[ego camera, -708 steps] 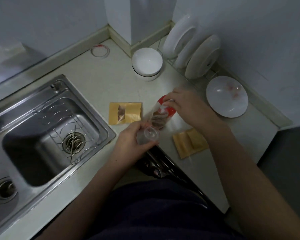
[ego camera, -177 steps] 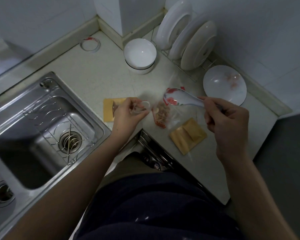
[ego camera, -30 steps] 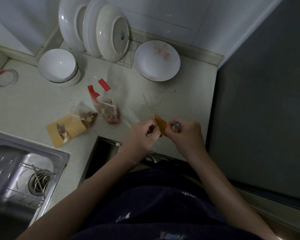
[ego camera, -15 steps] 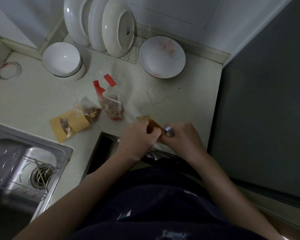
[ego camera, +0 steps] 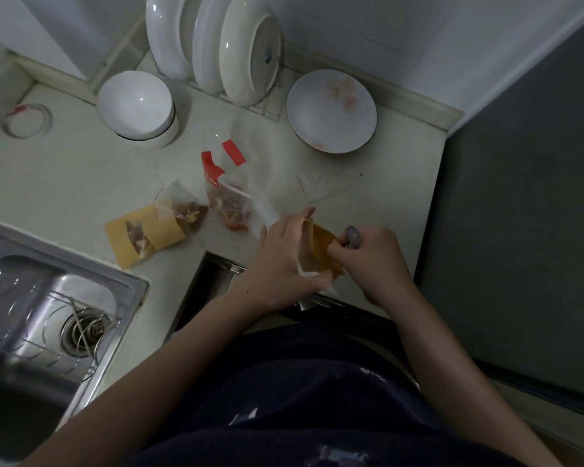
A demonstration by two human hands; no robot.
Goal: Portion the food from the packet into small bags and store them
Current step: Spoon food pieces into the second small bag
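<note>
My left hand (ego camera: pixel 285 256) and my right hand (ego camera: pixel 371 257) both pinch a small brown bag (ego camera: pixel 319 249) with a clear part, held just above the counter's front edge. The clear food packet (ego camera: pixel 228 197) with red stripes lies open on the counter to the left of my hands, with reddish food inside. Further left lies a filled small clear bag (ego camera: pixel 182 210), partly over another brown bag (ego camera: pixel 142 235) that shows food through its window. I cannot tell what the held bag contains.
A steel sink (ego camera: pixel 41 318) with a wire rack is at the left. A white bowl (ego camera: pixel 137 107), upright plates in a rack (ego camera: pixel 216 52) and a flat white plate (ego camera: pixel 331 111) stand at the back. A dark appliance (ego camera: pixel 526 214) fills the right side.
Both hands have kept hold of the brown bag and have turned and worked it between them. The view has shifted slightly. The packet and filled bags have stayed in place.
</note>
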